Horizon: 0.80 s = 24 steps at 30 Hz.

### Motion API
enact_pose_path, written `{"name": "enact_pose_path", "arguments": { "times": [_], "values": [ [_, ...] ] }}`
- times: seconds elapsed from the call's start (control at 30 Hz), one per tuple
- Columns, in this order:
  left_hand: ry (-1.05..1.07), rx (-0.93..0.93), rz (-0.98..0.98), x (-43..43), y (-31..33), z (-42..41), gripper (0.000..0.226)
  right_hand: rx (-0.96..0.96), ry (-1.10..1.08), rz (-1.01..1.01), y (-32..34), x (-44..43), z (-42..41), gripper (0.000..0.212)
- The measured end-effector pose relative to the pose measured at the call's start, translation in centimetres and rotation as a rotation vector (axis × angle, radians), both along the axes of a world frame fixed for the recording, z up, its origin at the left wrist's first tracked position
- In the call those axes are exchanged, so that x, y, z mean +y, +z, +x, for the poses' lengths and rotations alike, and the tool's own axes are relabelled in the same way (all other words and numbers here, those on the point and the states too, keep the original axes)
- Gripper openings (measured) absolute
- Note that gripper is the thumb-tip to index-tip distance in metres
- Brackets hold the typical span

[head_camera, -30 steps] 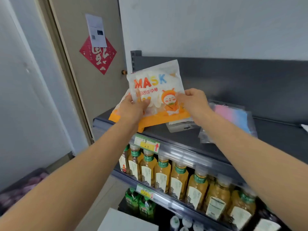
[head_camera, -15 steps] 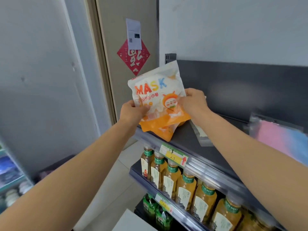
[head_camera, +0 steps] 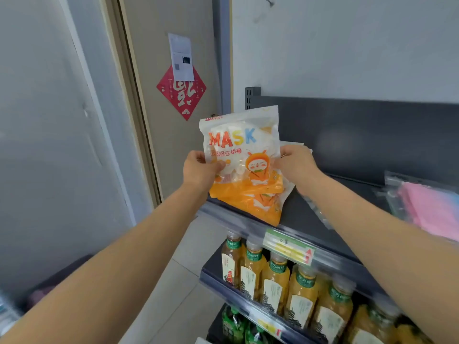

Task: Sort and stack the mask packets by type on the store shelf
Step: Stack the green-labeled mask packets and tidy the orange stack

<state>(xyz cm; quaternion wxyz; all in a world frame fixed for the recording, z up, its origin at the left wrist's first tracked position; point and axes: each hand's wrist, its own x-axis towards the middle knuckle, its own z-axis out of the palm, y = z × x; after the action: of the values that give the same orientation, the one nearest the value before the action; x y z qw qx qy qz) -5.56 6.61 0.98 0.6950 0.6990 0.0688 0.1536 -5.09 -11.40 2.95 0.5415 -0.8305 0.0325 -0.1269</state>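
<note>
Since half a second ago, both hands hold the same orange-and-white mask packet (head_camera: 242,155) in much the same upright pose, while the pink-and-blue packet (head_camera: 432,209) sits farther toward 3 o'clock and the door (head_camera: 159,100) fills more of the frame at 10 o'clock. The left hand (head_camera: 200,170) grips the packet's left edge, thumb pressed over the front face and the other fingers hidden behind it. The right hand (head_camera: 296,165) takes the right edge, thumb on the front near the cartoon figure, remaining fingers curled behind; how tightly they close I cannot tell. The held packet stands nearly upright, tilted a little, with MASK printed across its upper half and an orange band along the bottom. Just below it, at 6 o'clock from the hands, a second orange packet (head_camera: 265,207) of the same print lies on the dark top shelf (head_camera: 347,202), its corner reaching toward the shelf's front lip; the held packet overlaps it from above. Behind the right hand a pale packet edge (head_camera: 295,144) shows, too little of it to tell its kind. A clear packet (head_camera: 316,209) lies flat on the shelf beneath the right forearm. On the shelf lip a green and yellow price tag (head_camera: 288,249) sits at 5 o'clock. Below it, orange drink bottles (head_camera: 275,281) stand in a row, and green bottles (head_camera: 238,326) on the tier beneath. A red diamond decoration (head_camera: 182,95) with a white paper (head_camera: 181,57) above it hangs on the door.
</note>
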Motion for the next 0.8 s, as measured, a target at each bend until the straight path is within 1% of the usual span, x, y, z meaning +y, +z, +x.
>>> {"name": "enact_pose_path", "arguments": {
  "times": [0.07,0.13,0.2,0.27,0.37,0.43,0.53,0.57,0.6,0.67,0.73,0.77,0.8],
  "values": [
    [-0.038,0.0,0.011,0.8,0.0,0.8,0.027,0.015,-0.047,-0.026,-0.3,0.5,0.2,0.015],
    [-0.081,-0.008,0.013,1.3,0.0,1.4,0.029,0.031,-0.08,-0.025,-0.7,0.8,0.2,0.022],
    [-0.114,-0.018,0.025,1.6,-0.2,2.0,0.029,0.039,-0.107,-0.037,-1.1,1.1,-0.1,0.024],
    [-0.134,-0.031,0.046,1.8,-0.5,2.7,0.029,0.041,-0.146,-0.074,-1.3,1.2,-0.4,0.018],
    [-0.196,-0.035,0.099,1.8,-0.8,3.6,0.03,0.038,-0.189,-0.133,-1.7,1.1,-0.8,0.015],
    [-0.275,0.011,0.168,1.6,-1.2,4.0,0.039,0.043,-0.206,-0.169,-2.4,1.1,-1.0,0.016],
    [-0.425,0.12,0.359,1.4,-2.2,4.4,0.071,0.098,-0.212,-0.222,-3.4,1.2,-1.3,0.013],
    [-0.462,0.139,0.436,1.3,-2.5,4.4,0.078,0.112,-0.22,-0.233,-3.7,1.2,-1.4,0.013],
    [-0.482,0.153,0.504,1.3,-2.9,4.5,0.083,0.113,-0.229,-0.238,-3.8,1.3,-1.4,0.018],
    [-0.499,0.174,0.587,1.2,-3.1,4.8,0.085,0.115,-0.237,-0.24,-4.1,1.4,-1.4,0.023],
    [-0.521,0.185,0.615,0.9,-3.3,5.6,0.079,0.157,-0.225,-0.256,-4.4,1.5,-1.1,0.013],
    [-0.526,0.181,0.619,0.7,-3.4,5.9,0.075,0.173,-0.218,-0.274,-4.6,1.7,-0.8,0.022],
    [-0.525,0.174,0.618,0.5,-3.6,6.2,0.074,0.18,-0.223,-0.282,-4.7,1.7,-0.6,0.037]
  ]
}}
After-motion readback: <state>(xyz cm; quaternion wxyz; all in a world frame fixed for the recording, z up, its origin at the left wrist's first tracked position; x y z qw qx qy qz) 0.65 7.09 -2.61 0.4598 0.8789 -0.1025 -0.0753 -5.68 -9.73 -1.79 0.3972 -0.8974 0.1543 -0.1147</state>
